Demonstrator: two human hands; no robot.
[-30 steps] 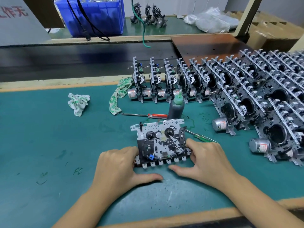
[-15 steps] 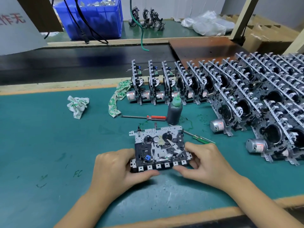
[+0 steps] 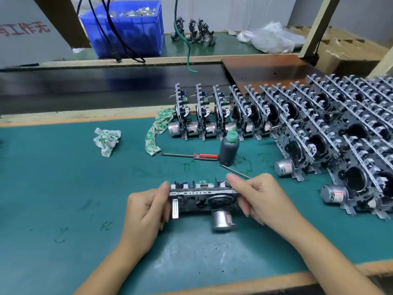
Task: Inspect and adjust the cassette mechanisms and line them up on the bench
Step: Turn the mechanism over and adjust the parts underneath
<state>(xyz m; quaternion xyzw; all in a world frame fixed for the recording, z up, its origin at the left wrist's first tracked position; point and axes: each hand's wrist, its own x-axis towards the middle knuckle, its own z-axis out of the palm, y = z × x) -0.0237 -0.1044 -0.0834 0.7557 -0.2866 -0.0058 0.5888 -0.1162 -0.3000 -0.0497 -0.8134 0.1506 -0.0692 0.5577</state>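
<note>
I hold one cassette mechanism [image 3: 200, 199] above the green bench mat [image 3: 63, 188], tipped up so its underside and silver motor face me. My left hand [image 3: 146, 211] grips its left end, thumb on top and fingers curled below. My right hand [image 3: 261, 199] grips its right end the same way. Several more cassette mechanisms [image 3: 223, 116] stand on edge in a row at the back, and the row goes on to the right in stacked lines [image 3: 350, 133].
A dark bottle with a green cap [image 3: 229, 150] stands behind my hands, next to a red-handled screwdriver [image 3: 191, 155]; a second tool's shaft [image 3: 234, 170] lies by my right hand. Two crumpled cloths [image 3: 107, 141] [image 3: 158, 130] lie left of the row. A blue crate [image 3: 127, 28] sits far back.
The mechanism lay flat on the mat, face up, between my hands. Both hands have since lifted it and tipped it upright, so its underside and motor now face me.
</note>
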